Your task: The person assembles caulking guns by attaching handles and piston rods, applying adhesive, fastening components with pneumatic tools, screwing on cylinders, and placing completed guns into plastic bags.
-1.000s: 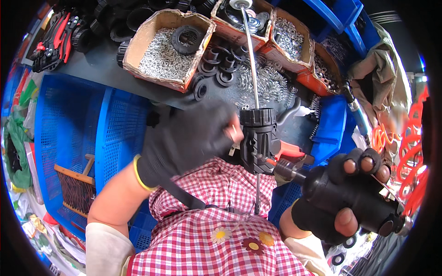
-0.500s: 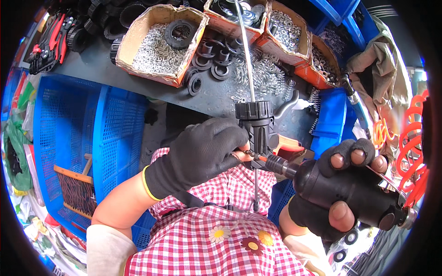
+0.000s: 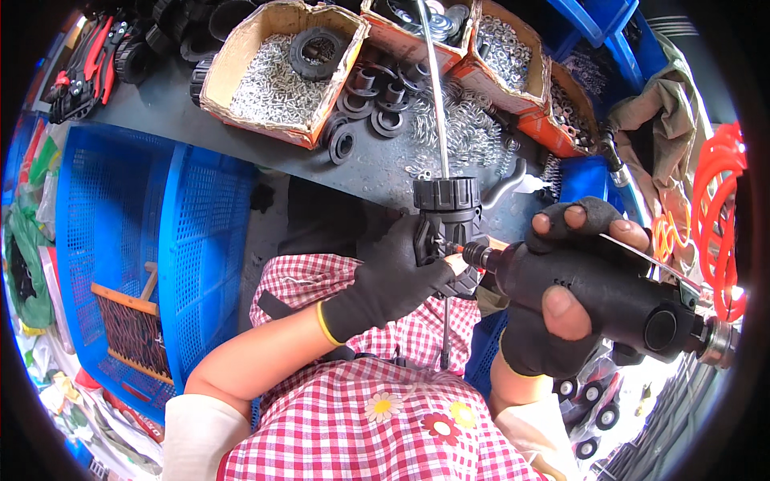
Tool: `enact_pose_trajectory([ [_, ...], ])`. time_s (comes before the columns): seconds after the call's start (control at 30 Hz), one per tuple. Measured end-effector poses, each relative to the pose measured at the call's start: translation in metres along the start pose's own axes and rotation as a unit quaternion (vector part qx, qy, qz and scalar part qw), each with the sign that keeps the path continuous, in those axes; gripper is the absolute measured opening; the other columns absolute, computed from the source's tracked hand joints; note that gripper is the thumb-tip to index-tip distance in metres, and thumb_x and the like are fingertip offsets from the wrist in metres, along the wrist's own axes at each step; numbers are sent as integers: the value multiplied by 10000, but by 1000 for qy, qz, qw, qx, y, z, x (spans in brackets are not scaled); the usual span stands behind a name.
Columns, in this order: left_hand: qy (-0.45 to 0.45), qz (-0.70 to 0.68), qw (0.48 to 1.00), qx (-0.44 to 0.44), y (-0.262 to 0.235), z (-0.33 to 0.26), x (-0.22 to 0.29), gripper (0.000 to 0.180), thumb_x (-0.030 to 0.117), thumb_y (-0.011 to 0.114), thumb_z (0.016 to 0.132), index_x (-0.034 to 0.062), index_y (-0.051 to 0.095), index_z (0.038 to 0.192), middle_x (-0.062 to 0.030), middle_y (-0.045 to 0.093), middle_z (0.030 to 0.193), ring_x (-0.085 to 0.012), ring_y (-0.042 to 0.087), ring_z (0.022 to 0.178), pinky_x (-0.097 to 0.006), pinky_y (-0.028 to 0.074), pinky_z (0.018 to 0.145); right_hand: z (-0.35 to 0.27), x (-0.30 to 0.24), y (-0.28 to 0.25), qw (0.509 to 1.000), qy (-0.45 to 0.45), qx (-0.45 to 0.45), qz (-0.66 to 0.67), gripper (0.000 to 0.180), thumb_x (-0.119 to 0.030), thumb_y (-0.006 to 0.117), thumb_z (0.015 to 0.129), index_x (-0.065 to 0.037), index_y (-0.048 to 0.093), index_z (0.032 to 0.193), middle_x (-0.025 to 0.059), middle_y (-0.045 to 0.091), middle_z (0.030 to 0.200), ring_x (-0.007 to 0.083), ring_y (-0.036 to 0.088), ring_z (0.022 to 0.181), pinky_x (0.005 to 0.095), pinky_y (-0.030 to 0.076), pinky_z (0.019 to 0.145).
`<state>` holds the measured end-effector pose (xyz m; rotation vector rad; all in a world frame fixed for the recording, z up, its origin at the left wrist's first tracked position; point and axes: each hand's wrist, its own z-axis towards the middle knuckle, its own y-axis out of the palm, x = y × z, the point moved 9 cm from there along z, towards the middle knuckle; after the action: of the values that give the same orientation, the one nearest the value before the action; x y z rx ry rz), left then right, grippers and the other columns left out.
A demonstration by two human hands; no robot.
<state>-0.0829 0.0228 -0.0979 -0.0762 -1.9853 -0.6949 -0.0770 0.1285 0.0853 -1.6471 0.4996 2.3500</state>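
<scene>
A black plastic fitting (image 3: 447, 195) with a ribbed collar stands upright on a thin metal rod (image 3: 437, 96), which runs through it from the bench down to the apron. My left hand (image 3: 389, 280), in a black glove with bare fingertips, is closed round the fitting's body. My right hand (image 3: 573, 309), gloved alike, grips a black air screwdriver (image 3: 613, 301) lying almost level. Its bit points left and meets the side of the fitting by my left fingertips. Whether a screw sits at the bit's tip is too small to tell.
On the bench (image 3: 273, 160) stand a cardboard box of small screws (image 3: 277, 88) with a black ring on top, more boxes of metal parts, loose springs (image 3: 457, 132) and black flanged pieces (image 3: 391, 96). Blue crates (image 3: 208, 240) stand left; a red coiled hose (image 3: 714, 216) hangs right.
My left hand has dropped and shifted right, going from a pinch near the bit to a hold round the fitting. The screwdriver has moved left and slightly up, its bit against the fitting.
</scene>
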Motion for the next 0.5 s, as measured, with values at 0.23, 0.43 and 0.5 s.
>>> enact_pose_trajectory([
  [0.23,49,114,990,69,-10,0,-4,349,227,725,809,1,551,1011,-106,620,840,-159,604,781,-329,512,757,1,-2,15,978,-61,-190,-56,559,-115,773,668,-81,492,1151,111,525,931,253,571,802,385,512,734],
  [0.43,15,513,858,-13,-29,-10,41,534,449,702,806,-7,560,1045,-183,623,945,-302,654,890,-435,510,793,-6,2,10,998,43,-54,-2,675,-130,780,673,-64,459,1263,136,505,1107,284,550,1014,390,475,904],
  [0.5,225,592,767,102,-39,-19,136,459,360,754,804,31,612,1091,-158,649,1013,-326,643,924,-421,484,823,10,-14,7,990,-22,-130,43,692,-125,775,671,-51,452,1278,134,484,1151,287,516,1082,394,441,959],
])
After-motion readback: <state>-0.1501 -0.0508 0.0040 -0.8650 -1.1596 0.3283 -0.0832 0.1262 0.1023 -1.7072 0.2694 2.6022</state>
